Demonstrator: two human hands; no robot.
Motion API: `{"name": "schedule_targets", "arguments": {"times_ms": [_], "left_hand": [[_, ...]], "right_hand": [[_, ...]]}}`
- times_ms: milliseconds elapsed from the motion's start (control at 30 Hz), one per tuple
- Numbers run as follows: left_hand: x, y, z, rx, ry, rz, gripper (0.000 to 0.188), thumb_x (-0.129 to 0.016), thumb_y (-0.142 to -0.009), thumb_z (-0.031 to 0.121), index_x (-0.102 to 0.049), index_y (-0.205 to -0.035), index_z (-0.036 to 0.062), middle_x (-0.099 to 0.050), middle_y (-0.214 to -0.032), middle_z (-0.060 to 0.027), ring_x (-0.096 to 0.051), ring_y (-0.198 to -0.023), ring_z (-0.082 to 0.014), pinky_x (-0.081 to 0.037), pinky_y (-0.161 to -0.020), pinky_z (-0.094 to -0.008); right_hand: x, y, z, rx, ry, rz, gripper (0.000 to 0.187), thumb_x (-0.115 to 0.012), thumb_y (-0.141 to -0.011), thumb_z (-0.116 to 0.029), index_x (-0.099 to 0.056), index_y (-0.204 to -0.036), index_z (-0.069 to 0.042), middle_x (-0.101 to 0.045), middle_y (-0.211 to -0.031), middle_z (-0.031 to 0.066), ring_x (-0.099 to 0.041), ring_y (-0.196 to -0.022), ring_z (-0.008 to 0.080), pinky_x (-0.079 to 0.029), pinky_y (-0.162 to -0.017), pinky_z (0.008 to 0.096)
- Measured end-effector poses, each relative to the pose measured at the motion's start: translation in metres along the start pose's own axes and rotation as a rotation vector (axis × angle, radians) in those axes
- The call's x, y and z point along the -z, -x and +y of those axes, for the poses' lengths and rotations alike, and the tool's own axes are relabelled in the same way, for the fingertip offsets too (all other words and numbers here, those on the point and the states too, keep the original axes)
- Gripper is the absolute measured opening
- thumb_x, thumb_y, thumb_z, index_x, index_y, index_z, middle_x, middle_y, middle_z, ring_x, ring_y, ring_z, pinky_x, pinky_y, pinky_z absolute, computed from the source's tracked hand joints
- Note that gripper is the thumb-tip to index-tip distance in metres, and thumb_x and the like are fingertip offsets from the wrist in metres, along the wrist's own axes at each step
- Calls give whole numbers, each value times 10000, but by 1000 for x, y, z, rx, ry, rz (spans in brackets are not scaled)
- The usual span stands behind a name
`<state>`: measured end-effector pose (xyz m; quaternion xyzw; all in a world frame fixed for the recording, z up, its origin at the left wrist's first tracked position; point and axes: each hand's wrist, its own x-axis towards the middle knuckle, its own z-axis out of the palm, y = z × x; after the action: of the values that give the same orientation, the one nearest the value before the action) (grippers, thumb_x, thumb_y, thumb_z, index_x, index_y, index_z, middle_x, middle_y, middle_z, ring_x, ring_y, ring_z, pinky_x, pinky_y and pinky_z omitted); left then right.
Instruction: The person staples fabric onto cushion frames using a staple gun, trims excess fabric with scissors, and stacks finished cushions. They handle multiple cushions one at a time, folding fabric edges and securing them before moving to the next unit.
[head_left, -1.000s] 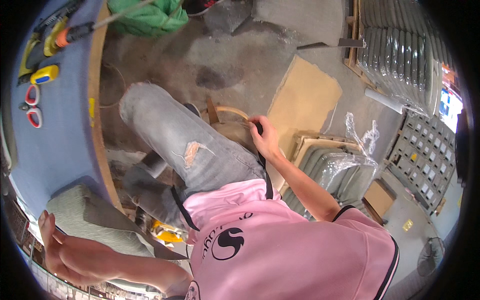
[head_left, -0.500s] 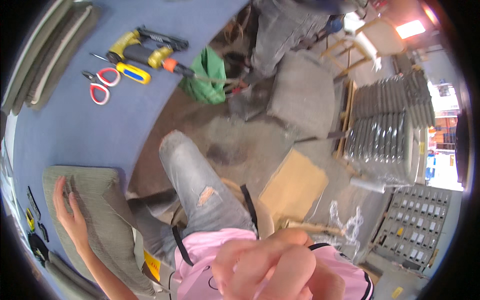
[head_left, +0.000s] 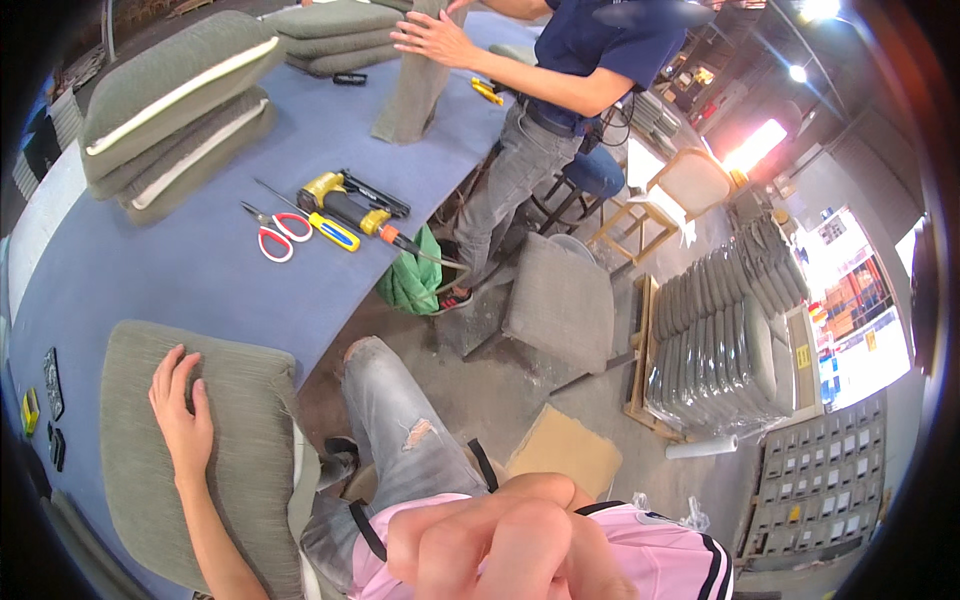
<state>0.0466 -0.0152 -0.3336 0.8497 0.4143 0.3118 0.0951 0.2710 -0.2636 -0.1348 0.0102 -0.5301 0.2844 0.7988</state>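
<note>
Cushion (head_left: 245, 450) under the left hand (head_left: 182, 415), reaching the table's right edge

Nearest my camera, the right hand (head_left: 480, 540) looms at the near middle, in front of the pink shirt (head_left: 660, 550). Its fingers are curled in; I cannot tell whether they close on anything.

At near left I have the grey cushion lying on the blue table (head_left: 180, 270), its right side reaching the rim beside the grey jeans (head_left: 385, 410). The left hand lies flat on top, fingers slightly apart, thumb held away. A black tool (head_left: 53, 385) sits to the left of the cushion.

Farther on, a broad stretch of blue surface separates the cushion from red-and-white snips (head_left: 270, 222), a screwdriver (head_left: 334, 232) and a yellow-and-black power tool (head_left: 347, 208) near the right rim. A green cloth (head_left: 410, 275) hangs just past that rim.

To the right, I see floor between the jeans and a brown board (head_left: 565, 455); farther off, a grey padded seat (head_left: 558, 310) and a film-wrapped stack (head_left: 705, 360) bound that space.

At far left, a cushion pile (head_left: 185, 100) stands on the table; at the far right rim, a co-worker (head_left: 610, 60) has one hand by an upright grey piece (head_left: 415, 95).
</note>
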Motion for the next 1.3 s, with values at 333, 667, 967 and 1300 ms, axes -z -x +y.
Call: {"name": "schedule_targets", "arguments": {"times_ms": [333, 667, 967, 1300], "left_hand": [[11, 4, 1, -30, 66, 33, 306, -652, -1045, 52, -739, -1336, 82, -647, -1555, -95, -546, -1497, -327, -372, -1269, -503], [10, 4, 2, -11, 100, 55, 249, -653, -1035, 48, -765, -1256, 77, -663, -1524, -93, -563, -1471, -324, -391, -1254, -495], [13, 4, -1, 3, 90, 51, 219, -665, -1033, 61, -779, -1216, 96, -667, -1517, -81, -562, -1467, -326, -396, -1245, -495], [13, 3, -1, 2, 87, 53, 218, -672, -1025, 71, -790, -1205, 102, -670, -1511, -82, -569, -1456, -331, -399, -1237, -500]], "right_hand": [[-120, -15, 0, -387, 183, 561, 713, -304, -1239, -540, -745, -1028, -21, -736, -912, 104, -650, -735, 205, -539, -691, 323], [-150, -34, 4, -415, 175, 664, 761, -167, -1257, -527, -695, -1046, -21, -708, -936, 119, -641, -833, 186, -533, -811, 291], [-124, -30, 22, -132, -138, 388, 405, -436, -1240, -379, -662, -1102, -72, -679, -1274, 353, -703, -1140, 390, -587, -1030, 500], [-127, -8, 26, -87, -172, 426, 364, -392, -1247, -319, -606, -1059, -93, -645, -1350, 395, -694, -1196, 432, -586, -1056, 508]]}}
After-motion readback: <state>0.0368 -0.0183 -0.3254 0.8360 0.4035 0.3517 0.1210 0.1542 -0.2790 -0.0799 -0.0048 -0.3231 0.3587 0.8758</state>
